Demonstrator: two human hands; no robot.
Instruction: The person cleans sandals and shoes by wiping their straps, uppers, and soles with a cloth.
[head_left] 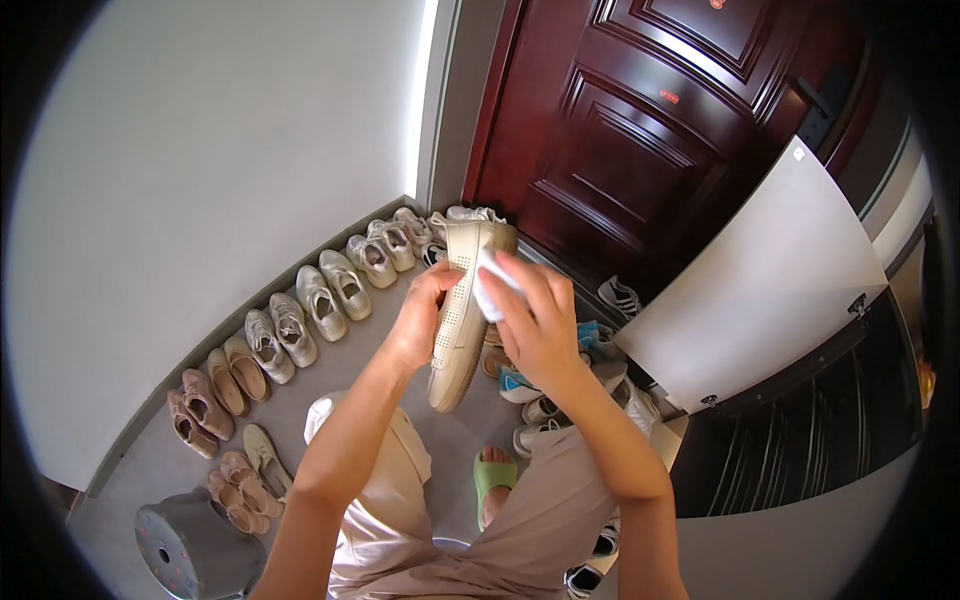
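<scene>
A beige shoe [460,325] with rows of small holes is held up on its side in the middle of the view, its toe pointing down. My left hand [420,315] grips it from the left, fingers wrapped round its edge. On the right, my right hand [535,315] has its fingers closed on a white cloth [498,287], which touches the upper part of the shoe. Part of the cloth is hidden behind the fingers.
Pairs of shoes [320,302] line the left wall. More shoes [620,296] lie at the right, beside an open cabinet door [750,290]. A grey stool [200,548] stands at lower left. Ahead is a dark red door [640,150]. My foot wears a green slipper [490,476].
</scene>
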